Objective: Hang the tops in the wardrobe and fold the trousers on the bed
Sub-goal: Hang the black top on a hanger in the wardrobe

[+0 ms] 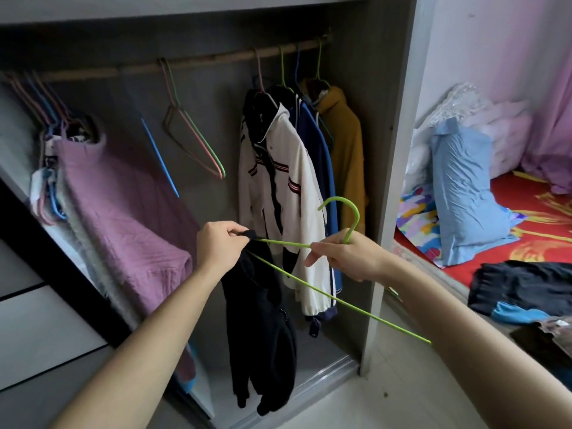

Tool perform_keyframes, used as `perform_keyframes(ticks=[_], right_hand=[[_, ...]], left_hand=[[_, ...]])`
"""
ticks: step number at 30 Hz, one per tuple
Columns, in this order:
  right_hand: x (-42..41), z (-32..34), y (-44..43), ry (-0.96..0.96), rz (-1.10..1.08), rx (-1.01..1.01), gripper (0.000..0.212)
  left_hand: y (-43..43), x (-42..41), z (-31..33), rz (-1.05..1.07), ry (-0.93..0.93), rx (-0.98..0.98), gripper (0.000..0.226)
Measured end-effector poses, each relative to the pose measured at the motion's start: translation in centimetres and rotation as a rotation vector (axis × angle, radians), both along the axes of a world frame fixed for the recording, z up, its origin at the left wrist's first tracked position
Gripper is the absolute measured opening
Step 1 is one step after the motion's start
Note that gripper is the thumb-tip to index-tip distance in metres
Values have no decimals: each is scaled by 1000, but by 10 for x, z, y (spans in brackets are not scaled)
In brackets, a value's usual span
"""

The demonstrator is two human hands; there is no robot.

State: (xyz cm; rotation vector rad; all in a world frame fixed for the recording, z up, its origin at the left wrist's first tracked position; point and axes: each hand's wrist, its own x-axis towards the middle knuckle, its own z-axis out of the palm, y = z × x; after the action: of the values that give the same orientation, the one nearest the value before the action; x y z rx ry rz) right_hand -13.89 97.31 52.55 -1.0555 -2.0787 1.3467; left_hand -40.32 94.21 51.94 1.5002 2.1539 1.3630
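Note:
My left hand pinches the shoulder of a black top, which hangs down in front of the open wardrobe. My right hand grips a green wire hanger just below its hook. One arm of the hanger runs into the black top at my left hand. Above, the wardrobe rail carries a white jacket, a navy top and a mustard top on the right. Dark trousers lie piled on the bed at the right.
Empty hangers dangle mid-rail. A pink quilted garment and several others hang at the left. A grey wardrobe side panel separates the wardrobe from the bed. A light blue shirt and white bags sit on the bed.

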Motion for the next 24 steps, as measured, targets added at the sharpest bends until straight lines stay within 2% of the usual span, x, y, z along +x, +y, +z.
perform_keyframes(ticks=[3,7,13,16,18,20,22,24], right_hand=[[-13,-6,-4,22,32,-42,37],[-35,-24,-4,-8,-33,-115,41],[-61,-39,-3,-43,-223,-2,41],[-50,-27,1,92,-257,15,36],[-38,-16,1,256,-236,-28,33],[-28,-4,1,374,-174,-46,28],[-21,8,1,396,-94,-28,27],[-16,16,2,335,-30,50,25]], left_hand=[[1,-2,0,-7,-146,-3,12],[-6,15,7,-75,-289,-21,17],[-14,46,23,-195,-341,1,10],[-16,45,30,-252,-329,104,10],[-11,36,33,-235,-151,219,10],[0,23,34,-164,196,237,12],[9,15,34,-124,417,172,18],[15,17,35,-122,587,133,24]])
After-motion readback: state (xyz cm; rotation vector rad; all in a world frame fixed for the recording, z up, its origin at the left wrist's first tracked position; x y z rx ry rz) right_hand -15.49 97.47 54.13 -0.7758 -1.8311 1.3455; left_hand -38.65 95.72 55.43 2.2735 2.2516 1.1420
